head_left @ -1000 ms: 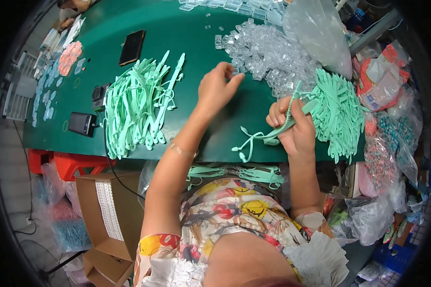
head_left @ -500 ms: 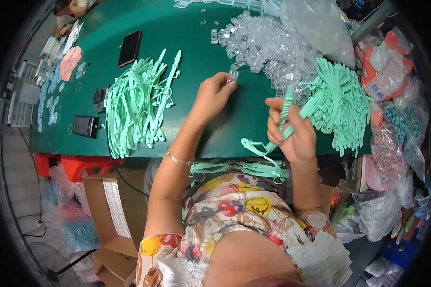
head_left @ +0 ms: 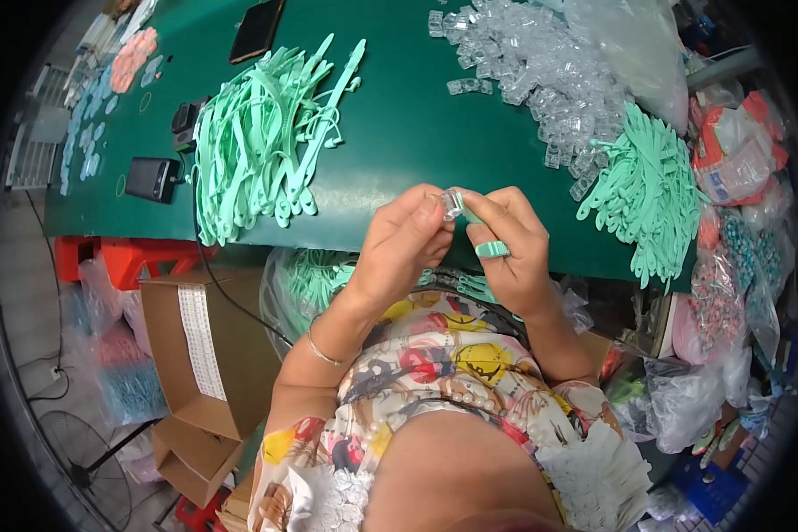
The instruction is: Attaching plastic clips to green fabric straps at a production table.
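In front of my body, near the table's front edge, both hands meet. My left hand [head_left: 401, 238] pinches a small clear plastic clip [head_left: 452, 205] between thumb and fingers. My right hand [head_left: 521, 257] is closed on a mint-green ribbed plastic strap [head_left: 492, 249], its end held against the clip. Whether the strap passes into the clip cannot be made out, as fingers cover the joint. A heap of clear clips [head_left: 550, 66] lies at the far right, beside a pile of green straps [head_left: 645, 191]. Another pile of straps [head_left: 253, 146] lies to the left.
On the green table [head_left: 390, 115] are a phone [head_left: 256, 31], a black box-shaped device [head_left: 152, 179] with a cable, and coral pieces [head_left: 133, 58]. A cardboard box [head_left: 239, 355] and red stool [head_left: 155, 260] stand below left. Filled plastic bags [head_left: 718, 284] crowd the right.
My left hand has come back from the clip heap with a clear clip. My right hand has moved left with the strap, bringing them together. The view has shifted, too.
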The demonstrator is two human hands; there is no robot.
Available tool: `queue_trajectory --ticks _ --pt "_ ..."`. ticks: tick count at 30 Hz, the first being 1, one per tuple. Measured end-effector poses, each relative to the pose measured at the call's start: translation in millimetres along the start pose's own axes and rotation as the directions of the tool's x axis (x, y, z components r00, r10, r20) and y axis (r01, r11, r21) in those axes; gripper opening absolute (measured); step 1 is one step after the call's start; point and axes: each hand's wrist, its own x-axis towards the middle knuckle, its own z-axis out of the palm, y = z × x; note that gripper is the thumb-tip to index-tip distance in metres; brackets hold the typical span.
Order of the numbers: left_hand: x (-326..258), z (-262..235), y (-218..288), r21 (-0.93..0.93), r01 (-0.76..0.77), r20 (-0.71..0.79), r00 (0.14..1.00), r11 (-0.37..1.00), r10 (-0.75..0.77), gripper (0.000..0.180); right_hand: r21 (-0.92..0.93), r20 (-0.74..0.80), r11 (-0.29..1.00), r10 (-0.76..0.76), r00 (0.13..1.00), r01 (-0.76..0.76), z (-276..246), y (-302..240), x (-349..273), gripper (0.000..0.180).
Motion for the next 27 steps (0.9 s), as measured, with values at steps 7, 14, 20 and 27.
queue_trajectory --ticks 7,14,20,27 --pt "-4.7 -8.0 -0.3 -0.070 0.005 0.029 1.000 0.998 -0.003 0.029 -0.040 0.043 0.997 -0.059 0.997 0.061 5.5 3.1 -0.5 0.033" --pt "-8.1 -10.3 -3.0 -0.066 0.065 -0.028 0.997 0.996 -0.067 0.023 0.008 -0.008 0.998 -0.057 0.998 0.057 9.5 5.1 4.4 0.024" --pt "-7.3 -7.9 2.4 0.482 -0.096 -0.049 0.989 0.871 0.136 0.014 -0.041 -0.009 0.995 -0.095 0.995 0.094 5.9 14.4 5.0 0.010" --pt "-5.4 -13.3 6.5 0.449 -0.043 -0.007 0.999 0.892 0.052 0.016 0.835 0.235 0.458 0.205 0.950 -0.305 6.8 23.9 -9.0 0.019"
